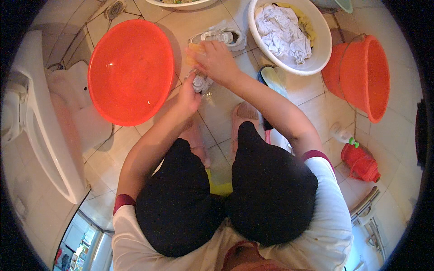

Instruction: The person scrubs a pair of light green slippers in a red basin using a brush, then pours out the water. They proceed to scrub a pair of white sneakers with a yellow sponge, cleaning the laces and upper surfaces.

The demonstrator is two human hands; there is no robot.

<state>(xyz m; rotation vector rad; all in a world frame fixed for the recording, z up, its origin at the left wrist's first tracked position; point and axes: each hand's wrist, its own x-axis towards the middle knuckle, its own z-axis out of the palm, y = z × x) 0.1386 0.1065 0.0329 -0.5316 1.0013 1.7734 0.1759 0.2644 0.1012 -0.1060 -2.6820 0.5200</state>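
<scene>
My left hand grips a white shoe above the tiled floor, and much of the shoe is covered by my hands. In my right hand is a yellow-orange scrubber, either a brush or a sponge; blur hides which. It meets the upper end of the held shoe. Just beyond my right hand, a second white shoe rests on the floor. Wet, shiny spots show on the tiles under the held shoe.
A red basin stands at left, beside a white ceramic fixture. At right are a white basin holding wet cloth, an orange bucket, a dark-edged slipper, a green-capped bottle and a red container.
</scene>
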